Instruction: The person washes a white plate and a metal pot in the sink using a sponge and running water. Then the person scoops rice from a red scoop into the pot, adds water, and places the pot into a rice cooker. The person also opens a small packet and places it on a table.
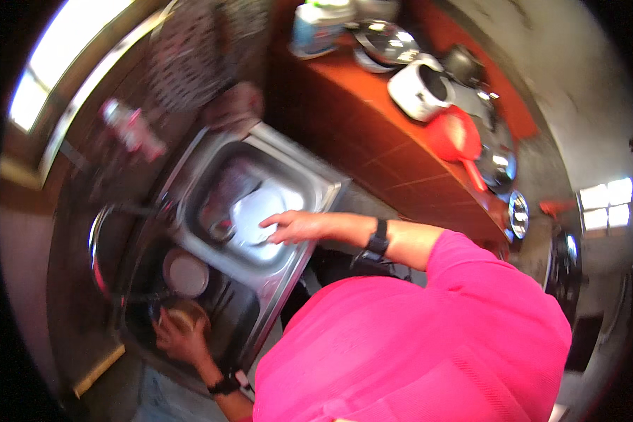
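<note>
My left hand [182, 340] is down in the near-left basin [237, 322] of a steel double sink. Its fingers and thumb span a round, brownish bowl [192, 314], whose contents I cannot make out. Beside that bowl a small white dish [186, 273] sits in the same basin. Over the other basin [295, 182] reaches my right hand [293, 227], fingers apart. It is above or touching the edge of a white plate [256, 208]; blur hides which. A chrome faucet [92, 242] curves up behind the left basin.
A pink-and-clear bottle [132, 132] stands behind the sink, near a perforated grey basket [184, 63]. On the red-orange counter [369, 89] are a white pot [419, 89], a red strainer or scoop [456, 134], metal lids [387, 42] and a white-and-blue tub [316, 29].
</note>
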{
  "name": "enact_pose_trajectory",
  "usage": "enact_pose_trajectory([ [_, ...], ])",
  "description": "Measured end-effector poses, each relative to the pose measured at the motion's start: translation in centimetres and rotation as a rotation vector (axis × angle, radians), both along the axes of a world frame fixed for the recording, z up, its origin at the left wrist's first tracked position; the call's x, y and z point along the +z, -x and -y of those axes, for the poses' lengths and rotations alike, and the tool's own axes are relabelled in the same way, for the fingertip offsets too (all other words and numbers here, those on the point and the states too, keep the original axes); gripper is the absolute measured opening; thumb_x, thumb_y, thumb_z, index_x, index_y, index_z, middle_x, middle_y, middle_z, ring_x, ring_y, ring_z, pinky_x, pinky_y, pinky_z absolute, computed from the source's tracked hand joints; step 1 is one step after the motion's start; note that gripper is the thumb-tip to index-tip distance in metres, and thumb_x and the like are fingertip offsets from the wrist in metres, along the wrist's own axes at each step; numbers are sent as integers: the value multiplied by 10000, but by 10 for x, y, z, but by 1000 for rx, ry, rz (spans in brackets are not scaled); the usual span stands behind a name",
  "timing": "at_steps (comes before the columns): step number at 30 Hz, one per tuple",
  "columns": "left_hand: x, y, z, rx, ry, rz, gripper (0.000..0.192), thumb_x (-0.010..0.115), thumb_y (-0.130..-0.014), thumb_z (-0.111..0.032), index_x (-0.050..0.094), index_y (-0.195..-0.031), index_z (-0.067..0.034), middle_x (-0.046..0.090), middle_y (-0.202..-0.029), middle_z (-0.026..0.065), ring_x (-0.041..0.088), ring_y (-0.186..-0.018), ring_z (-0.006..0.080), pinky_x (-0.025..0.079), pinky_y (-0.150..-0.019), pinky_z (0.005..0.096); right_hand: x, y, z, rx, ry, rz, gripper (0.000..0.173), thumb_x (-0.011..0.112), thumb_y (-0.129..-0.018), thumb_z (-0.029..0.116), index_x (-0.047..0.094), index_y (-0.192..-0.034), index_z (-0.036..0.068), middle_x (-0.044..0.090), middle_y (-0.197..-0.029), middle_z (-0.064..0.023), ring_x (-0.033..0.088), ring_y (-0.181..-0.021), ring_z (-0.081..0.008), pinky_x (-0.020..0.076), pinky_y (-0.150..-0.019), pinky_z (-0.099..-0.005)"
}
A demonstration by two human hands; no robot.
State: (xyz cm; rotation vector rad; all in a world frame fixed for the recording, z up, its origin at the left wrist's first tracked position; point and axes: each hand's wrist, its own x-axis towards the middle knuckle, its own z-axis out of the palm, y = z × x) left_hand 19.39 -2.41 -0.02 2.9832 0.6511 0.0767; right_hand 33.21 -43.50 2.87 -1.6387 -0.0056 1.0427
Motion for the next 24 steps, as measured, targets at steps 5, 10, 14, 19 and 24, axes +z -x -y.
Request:
enact_pose_trajectory([
  [5, -3, -12, -22, 484, 1121, 193, 718, 750, -759, -206, 530, -1430, -77, 506, -1443, 151, 513, -1227, 301, 428, -1037, 444, 10, 21, 36, -150, 25, -72, 422, 681, -928, 266, 617, -1257, 8, 694, -949, -85, 656, -818, -151, 539, -712, -294],
  [10, 10, -4, -3, 468, 1389, 342, 608, 677, -841, -251, 550, -1392, -28, 524, -1419, 151, 532, -1229, 286, 441, -1031, 418, 1, 42, 127, -474, -29, -14, 340, 664, -935, 288, 662, -1200, 75, 702, -852, -69, 666, -651, -132, 527, -583, -262],
  [14, 28, -22, 58, 378, 1471, 386, 596, 670, -852, -269, 555, -1384, -25, 534, -1406, 149, 540, -1220, 280, 444, -1029, 412, -4, 100, 251, -898, 56, -51, 338, 686, -930, 335, 666, -1166, 94, 716, -863, -106, 695, -674, -184, 583, -609, -306],
  [19, 46, -49, 135, 183, 1658, 203, 584, 661, -866, -291, 561, -1373, -20, 547, -1390, 145, 551, -1208, 273, 448, -1028, 404, -2, 211, 398, -1647, 187, -160, 515, 578, -943, 498, 623, -1111, 14, 674, -788, -186, 676, -573, -291, 528, -441, -309],
  [24, 57, -51, 188, 68, 1771, -49, 573, 651, -879, -313, 568, -1362, -15, 560, -1374, 142, 562, -1196, 266, 452, -1026, 395, 36, 238, 491, -1760, -331, 60, 663, 503, -954, 616, 597, -1176, -1, 677, -850, -217, 692, -696, -348, 575, -523, -308],
])
